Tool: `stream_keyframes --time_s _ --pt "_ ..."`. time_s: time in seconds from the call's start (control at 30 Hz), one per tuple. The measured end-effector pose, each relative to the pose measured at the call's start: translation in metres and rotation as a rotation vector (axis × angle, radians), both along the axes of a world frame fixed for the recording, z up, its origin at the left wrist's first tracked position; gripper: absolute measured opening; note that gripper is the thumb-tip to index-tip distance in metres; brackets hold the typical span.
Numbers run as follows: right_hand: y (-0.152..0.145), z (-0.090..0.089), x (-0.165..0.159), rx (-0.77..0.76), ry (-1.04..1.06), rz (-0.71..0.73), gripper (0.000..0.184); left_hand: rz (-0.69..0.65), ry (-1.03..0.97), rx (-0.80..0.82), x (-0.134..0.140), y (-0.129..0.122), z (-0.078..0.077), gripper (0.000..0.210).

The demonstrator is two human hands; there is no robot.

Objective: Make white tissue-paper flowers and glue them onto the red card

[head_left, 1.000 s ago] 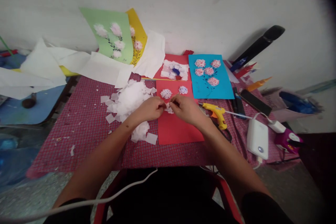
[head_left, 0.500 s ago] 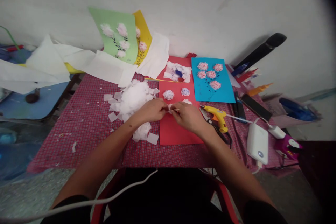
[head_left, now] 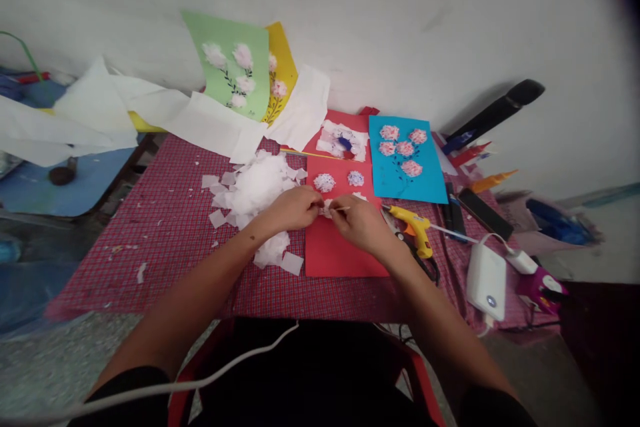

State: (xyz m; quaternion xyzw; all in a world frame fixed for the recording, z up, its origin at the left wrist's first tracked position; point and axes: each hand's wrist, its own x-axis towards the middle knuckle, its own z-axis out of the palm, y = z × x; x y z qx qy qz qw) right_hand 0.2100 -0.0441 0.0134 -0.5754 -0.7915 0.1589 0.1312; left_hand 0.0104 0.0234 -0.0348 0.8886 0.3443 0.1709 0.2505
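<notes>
Over the red card, my two hands meet at a small white tissue paper flower. My left hand is closed, its fingertips pinching the tissue at its left side. Coming in from the right, my right hand is closed too, with a thin pale stick between thumb and fingers. The stick's tip is too small to make out. Above my hands, a white tissue pompom and a bluish one sit on the card. Loose tissue squares are heaped beside my left hand.
A yellow glue gun lies right of my right hand. Behind are a blue card with pink flowers, ink-stained tissue, and a green card leaning on the wall. A white power bank stands at right.
The view has shifted slightly. My hands stay together at the tissue flower, with the right fingers slightly changed in position and the pale stick showing more clearly.
</notes>
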Motion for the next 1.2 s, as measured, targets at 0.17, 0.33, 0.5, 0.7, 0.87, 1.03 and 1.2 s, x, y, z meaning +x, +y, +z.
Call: stream_keyframes --time_s 0.17,0.33,0.5,0.7,0.87,1.03,1.2 --pt "0.0 -0.006 0.003 0.015 0.04 -0.024 0.018 -0.001 0.001 0.001 0.0 0.0 0.001 0.028" --pt "0.0 -0.01 0.003 0.004 0.04 -0.013 0.019 0.012 -0.006 -0.019 0.0 -0.001 0.002 0.03" --pt "-0.003 -0.005 0.005 0.043 0.093 -0.005 0.019 0.01 -0.012 -0.01 0.0 -0.002 0.003 0.028" --pt "-0.007 -0.003 0.01 0.088 0.135 -0.023 0.018 0.018 -0.005 -0.015 0.0 -0.003 0.007 0.027" --pt "-0.008 -0.004 0.013 0.108 0.218 -0.052 0.016 0.026 -0.029 -0.028 -0.001 -0.003 0.005 0.027" --pt "-0.014 0.003 0.01 0.109 0.35 -0.079 0.015 0.026 -0.13 -0.083 0.001 -0.006 0.005 0.039" --pt "-0.019 0.001 0.01 0.049 0.546 -0.162 0.017 0.015 -0.214 -0.19 0.003 -0.01 0.011 0.068"
